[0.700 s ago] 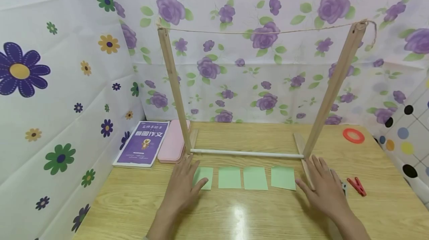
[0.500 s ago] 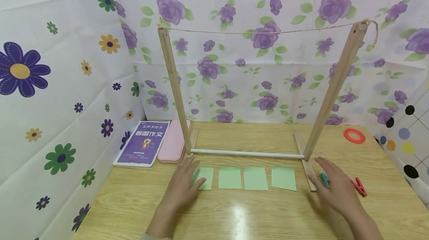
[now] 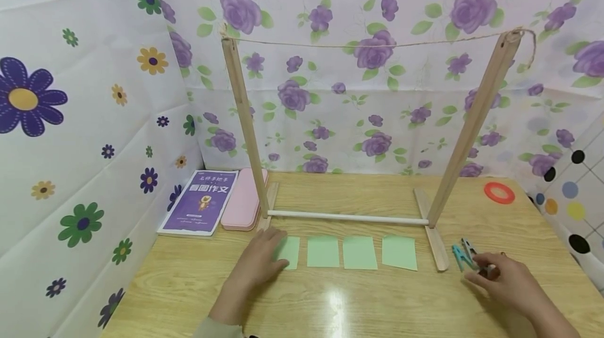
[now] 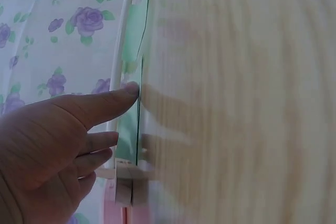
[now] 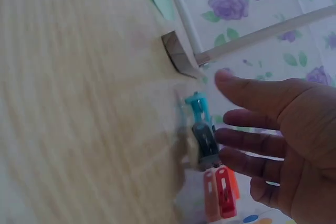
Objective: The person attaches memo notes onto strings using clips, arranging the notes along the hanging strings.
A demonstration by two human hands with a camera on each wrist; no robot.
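Observation:
My left hand (image 3: 261, 259) rests at the leftmost green sticky note (image 3: 290, 252), covering its left part, its fingers relaxed. Three more sticky notes (image 3: 360, 252) lie in a row to its right. On the right, my right hand (image 3: 511, 280) reaches over a small group of clothespins, thumb and fingers apart. A teal clothespin (image 3: 461, 257) and a grey one (image 3: 468, 248) show just left of its fingertips in the head view. The red clothespin (image 5: 226, 192) is hidden there behind the hand, but the right wrist view shows it beyond the grey one, beside the fingers.
A wooden frame with two posts (image 3: 476, 123), a string (image 3: 330, 45) across the top and a white rod (image 3: 349, 217) low down stands behind the notes. A purple book (image 3: 200, 202) and pink case (image 3: 240, 202) lie left, an orange-red ring (image 3: 499, 193) back right.
My right hand has moved right and toward me, from the frame's right foot to the clothespins, uncovering the foot and the teal clothespin. My left hand has shifted only slightly.

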